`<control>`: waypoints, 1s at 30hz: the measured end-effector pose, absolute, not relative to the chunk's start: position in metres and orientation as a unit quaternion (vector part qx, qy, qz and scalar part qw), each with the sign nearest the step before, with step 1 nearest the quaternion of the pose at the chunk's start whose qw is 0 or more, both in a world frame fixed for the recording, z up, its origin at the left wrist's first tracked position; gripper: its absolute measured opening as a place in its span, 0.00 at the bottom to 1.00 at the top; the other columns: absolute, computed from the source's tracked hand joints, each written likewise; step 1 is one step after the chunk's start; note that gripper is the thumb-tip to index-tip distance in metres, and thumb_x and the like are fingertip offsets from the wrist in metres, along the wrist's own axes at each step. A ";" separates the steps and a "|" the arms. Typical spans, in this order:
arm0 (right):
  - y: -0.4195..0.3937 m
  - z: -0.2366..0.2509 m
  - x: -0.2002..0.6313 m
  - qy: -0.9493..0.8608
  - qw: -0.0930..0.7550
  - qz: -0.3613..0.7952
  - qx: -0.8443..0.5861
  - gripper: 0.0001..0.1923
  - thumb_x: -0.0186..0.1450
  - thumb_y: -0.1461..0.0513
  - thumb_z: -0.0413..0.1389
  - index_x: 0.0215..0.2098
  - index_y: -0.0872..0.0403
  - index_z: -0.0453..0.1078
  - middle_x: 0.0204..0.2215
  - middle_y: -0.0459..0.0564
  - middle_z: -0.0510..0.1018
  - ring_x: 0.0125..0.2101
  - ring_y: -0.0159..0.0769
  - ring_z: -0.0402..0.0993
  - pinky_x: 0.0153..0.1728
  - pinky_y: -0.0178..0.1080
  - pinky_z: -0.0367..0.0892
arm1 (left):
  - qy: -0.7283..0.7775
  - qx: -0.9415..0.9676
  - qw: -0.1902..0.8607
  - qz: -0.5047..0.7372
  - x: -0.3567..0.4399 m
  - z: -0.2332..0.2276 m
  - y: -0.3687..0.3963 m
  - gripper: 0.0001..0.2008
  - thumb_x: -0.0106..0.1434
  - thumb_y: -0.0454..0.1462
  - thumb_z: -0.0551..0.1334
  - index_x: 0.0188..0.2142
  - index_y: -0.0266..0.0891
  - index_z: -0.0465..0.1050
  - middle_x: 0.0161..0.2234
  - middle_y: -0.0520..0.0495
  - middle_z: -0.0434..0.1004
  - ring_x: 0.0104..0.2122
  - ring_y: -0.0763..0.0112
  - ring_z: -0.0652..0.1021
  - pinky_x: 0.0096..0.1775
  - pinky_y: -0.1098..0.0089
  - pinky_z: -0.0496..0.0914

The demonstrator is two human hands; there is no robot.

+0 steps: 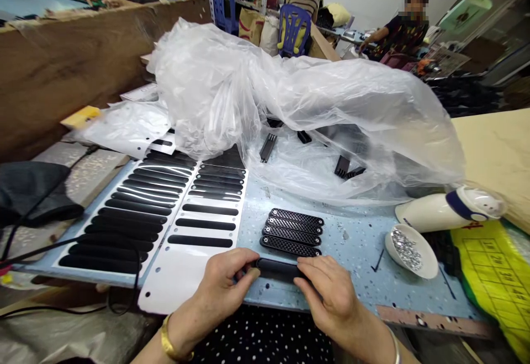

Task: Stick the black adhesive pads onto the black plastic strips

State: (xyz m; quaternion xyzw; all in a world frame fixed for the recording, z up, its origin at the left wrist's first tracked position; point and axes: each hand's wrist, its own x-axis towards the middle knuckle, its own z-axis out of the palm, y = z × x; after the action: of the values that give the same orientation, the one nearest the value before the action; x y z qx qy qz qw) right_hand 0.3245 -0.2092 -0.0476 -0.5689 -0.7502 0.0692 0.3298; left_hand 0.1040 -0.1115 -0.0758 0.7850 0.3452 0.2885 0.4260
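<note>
My left hand (226,281) and my right hand (329,292) together hold a narrow black plastic bar (276,269) at the near edge of the pale blue table (356,242); each hand pinches one end. Just beyond the bar lie several black textured grille pieces (293,232) in a neat row. To the left, white backing sheets (207,215) carry rows of black oblong sticker strips (136,209); the nearest sheet has empty white room at its lower end.
A big crumpled clear plastic bag (290,104) with loose black comb-like parts (268,147) fills the table's far half. A white bowl of small silver pieces (409,251) and a white handheld device (451,209) sit at right. Other people work at benches behind.
</note>
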 end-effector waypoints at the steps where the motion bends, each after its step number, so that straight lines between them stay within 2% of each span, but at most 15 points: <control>1: -0.209 -0.047 0.324 -0.751 0.329 0.070 -0.568 0.09 0.65 0.71 0.54 0.43 0.60 0.73 0.36 0.58 0.81 0.34 0.44 0.77 0.34 0.48 0.73 | 0.343 0.786 0.426 0.287 0.104 -0.077 -0.112 0.08 0.60 0.31 0.62 0.40 0.40 0.76 0.27 0.53 0.79 0.24 0.74 0.76 0.27 0.75 0.70; 9: -0.206 -0.044 0.321 -0.758 0.307 0.085 -0.570 0.09 0.65 0.71 0.54 0.42 0.60 0.74 0.35 0.57 0.80 0.33 0.45 0.76 0.34 0.49 0.72 | 0.342 0.783 0.424 0.300 0.104 -0.076 -0.112 0.09 0.60 0.30 0.62 0.39 0.39 0.76 0.26 0.54 0.78 0.22 0.76 0.74 0.25 0.76 0.68; 14: -0.208 -0.045 0.325 -0.744 0.333 0.091 -0.571 0.09 0.65 0.70 0.56 0.44 0.59 0.73 0.37 0.56 0.81 0.34 0.43 0.77 0.36 0.48 0.72 | 0.341 0.784 0.430 0.290 0.104 -0.075 -0.112 0.08 0.60 0.30 0.62 0.39 0.39 0.76 0.27 0.53 0.78 0.23 0.76 0.75 0.25 0.76 0.68; 21: -0.210 -0.045 0.327 -0.731 0.370 0.089 -0.566 0.09 0.65 0.70 0.56 0.43 0.58 0.73 0.36 0.56 0.82 0.33 0.42 0.78 0.32 0.45 0.74 | 0.339 0.790 0.426 0.282 0.105 -0.075 -0.112 0.08 0.60 0.30 0.62 0.39 0.40 0.76 0.28 0.52 0.79 0.25 0.74 0.77 0.28 0.74 0.69; 30: -0.209 -0.045 0.328 -0.738 0.365 0.086 -0.562 0.10 0.64 0.71 0.57 0.43 0.59 0.73 0.36 0.56 0.82 0.33 0.42 0.78 0.32 0.46 0.74 | 0.343 0.792 0.420 0.281 0.105 -0.074 -0.113 0.08 0.60 0.31 0.63 0.39 0.40 0.76 0.25 0.54 0.77 0.23 0.75 0.75 0.26 0.75 0.68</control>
State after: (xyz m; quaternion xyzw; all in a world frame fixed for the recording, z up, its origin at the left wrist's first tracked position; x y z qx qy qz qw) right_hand 0.3278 -0.2089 -0.0451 -0.5618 -0.7377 0.0858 0.3646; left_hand 0.1051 -0.1126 -0.0741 0.7919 0.3435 0.2808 0.4196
